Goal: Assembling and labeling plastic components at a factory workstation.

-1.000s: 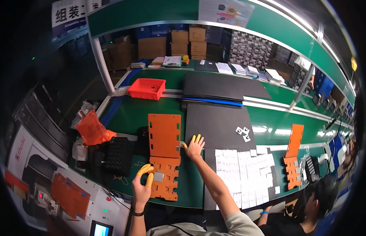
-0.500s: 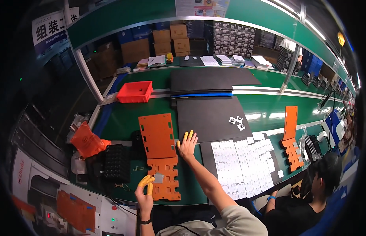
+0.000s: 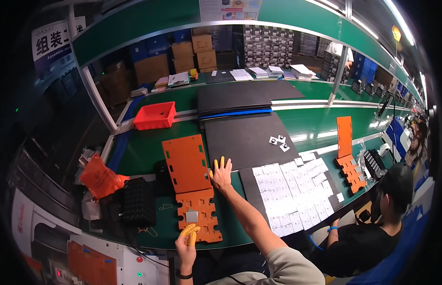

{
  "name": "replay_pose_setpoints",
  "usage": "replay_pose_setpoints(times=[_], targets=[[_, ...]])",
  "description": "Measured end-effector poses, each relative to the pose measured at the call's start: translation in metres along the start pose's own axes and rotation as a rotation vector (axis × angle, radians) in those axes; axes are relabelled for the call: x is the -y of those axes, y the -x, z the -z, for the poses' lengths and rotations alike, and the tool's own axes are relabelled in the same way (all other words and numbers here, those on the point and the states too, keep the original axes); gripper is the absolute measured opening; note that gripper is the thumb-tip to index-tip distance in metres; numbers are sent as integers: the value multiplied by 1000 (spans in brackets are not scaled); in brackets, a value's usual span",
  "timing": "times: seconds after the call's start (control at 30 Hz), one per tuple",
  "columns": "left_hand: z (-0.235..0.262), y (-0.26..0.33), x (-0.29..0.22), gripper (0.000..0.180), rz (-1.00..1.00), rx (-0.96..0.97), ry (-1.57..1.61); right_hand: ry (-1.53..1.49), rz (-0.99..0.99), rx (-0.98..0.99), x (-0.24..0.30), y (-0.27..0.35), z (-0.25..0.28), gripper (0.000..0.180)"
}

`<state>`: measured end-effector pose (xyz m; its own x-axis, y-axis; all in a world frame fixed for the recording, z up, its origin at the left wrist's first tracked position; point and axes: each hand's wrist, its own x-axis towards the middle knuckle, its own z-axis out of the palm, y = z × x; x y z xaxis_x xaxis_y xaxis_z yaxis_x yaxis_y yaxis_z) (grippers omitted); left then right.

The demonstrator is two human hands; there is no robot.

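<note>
The right hand [image 3: 222, 175] is stretched forward over the green worktop [image 3: 145, 152], fingers spread and open, with yellow tips on the fingers; it rests at the right edge of the plain orange plate [image 3: 186, 163], touching or just beside it, and grips nothing. That plate lies flat, its near end meeting the orange cut-out plate [image 3: 200, 214], which lies closer to the person and carries a small grey square piece [image 3: 192, 216] near its middle. The left hand [image 3: 187, 246] is at the near edge of the cut-out plate, its yellow-tipped fingers curled onto the plate's front edge; whether it pinches the plate or only presses on it cannot be told. To the right of the right forearm lies a black sheet [image 3: 246, 190] covered with rows of small white cards [image 3: 289, 190]. Beyond it a larger black mat [image 3: 242, 140] holds a few small white parts [image 3: 279, 141]. To the left of the orange plates sit a black grid tray [image 3: 138, 202] and an orange bag [image 3: 99, 176]. A red bin [image 3: 155, 115] stands farther back on the worktop. At the right, another person [image 3: 373, 237] in a dark top sits at the worktop, near two more orange plates [image 3: 346, 152].
</note>
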<state>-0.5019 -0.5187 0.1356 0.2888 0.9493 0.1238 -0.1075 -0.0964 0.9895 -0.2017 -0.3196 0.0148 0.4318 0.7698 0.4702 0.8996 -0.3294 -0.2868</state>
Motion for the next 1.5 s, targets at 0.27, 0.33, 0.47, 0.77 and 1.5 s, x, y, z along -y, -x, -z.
replay_pose_setpoints(times=[0.27, 0.33, 0.47, 0.77, 1.5], targets=[[7, 6, 11, 25, 30, 16, 14, 0, 46, 36, 5, -3, 2, 64], [7, 8, 6, 25, 16, -5, 26, 2, 50, 26, 7, -2, 1, 67], [11, 16, 11, 25, -23, -58, 81, -17, 74, 46, 6, 4, 0, 73], [21, 20, 30, 23, -207, -203, -324, -360, 105, 69, -27, -8, 52, 62], [48, -10, 92, 56, -266, -209, -529, -813, -141, 176, 80, 207, 134, 65]])
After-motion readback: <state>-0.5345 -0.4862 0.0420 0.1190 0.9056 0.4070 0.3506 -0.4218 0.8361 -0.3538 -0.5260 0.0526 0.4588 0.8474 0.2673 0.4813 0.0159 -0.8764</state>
